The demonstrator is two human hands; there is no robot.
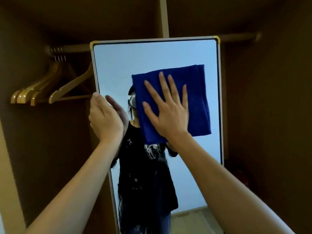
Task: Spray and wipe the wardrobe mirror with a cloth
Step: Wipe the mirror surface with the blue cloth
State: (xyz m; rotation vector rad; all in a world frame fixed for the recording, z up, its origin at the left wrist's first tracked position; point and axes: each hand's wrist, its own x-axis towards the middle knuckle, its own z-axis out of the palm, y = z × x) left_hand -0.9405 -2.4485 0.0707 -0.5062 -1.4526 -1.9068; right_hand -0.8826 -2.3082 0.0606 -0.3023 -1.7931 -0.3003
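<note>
A tall mirror [118,65] with a pale metal frame and gold corner caps stands inside an open brown wardrobe. A folded dark blue cloth [197,98] lies flat against the upper right part of the glass. My right hand [167,112] presses on the cloth with its fingers spread wide. My left hand [104,119] is wrapped around the mirror's left frame edge at mid height. The glass reflects a person in a black printed shirt. Wet streaks show on the lower glass. No spray bottle is in view.
Several wooden hangers [50,88] hang on the rail [74,48] at the left, close to the mirror's frame. A vertical wardrobe divider [164,17] rises behind the mirror. The wardrobe's dark right compartment [270,115] lies beyond the right frame edge.
</note>
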